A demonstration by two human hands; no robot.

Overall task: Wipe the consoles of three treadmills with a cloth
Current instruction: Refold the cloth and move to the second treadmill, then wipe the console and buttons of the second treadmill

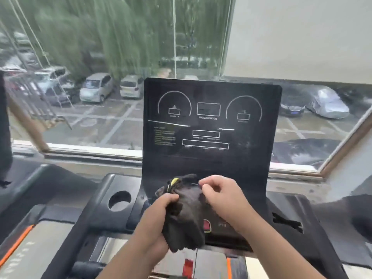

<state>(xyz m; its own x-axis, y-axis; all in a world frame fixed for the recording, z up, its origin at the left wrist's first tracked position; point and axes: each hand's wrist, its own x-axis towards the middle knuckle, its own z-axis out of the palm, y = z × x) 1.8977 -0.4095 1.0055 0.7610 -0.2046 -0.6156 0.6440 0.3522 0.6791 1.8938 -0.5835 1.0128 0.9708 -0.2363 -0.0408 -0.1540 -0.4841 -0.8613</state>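
We see the left hand point(161, 206) gripping a bunched dark cloth point(185, 214) while the right hand point(219, 190) pinches its top edge, just below the treadmill console point(211, 125). A round cup holder point(119, 200) lies open at left, a window point(100, 77) behind.

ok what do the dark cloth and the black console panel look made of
The dark brown cloth looks like soft matte fabric, maybe microfibre, given its limp folds. The flat black console panel is probably semi-gloss plastic, with faint streaks and printed white lines.
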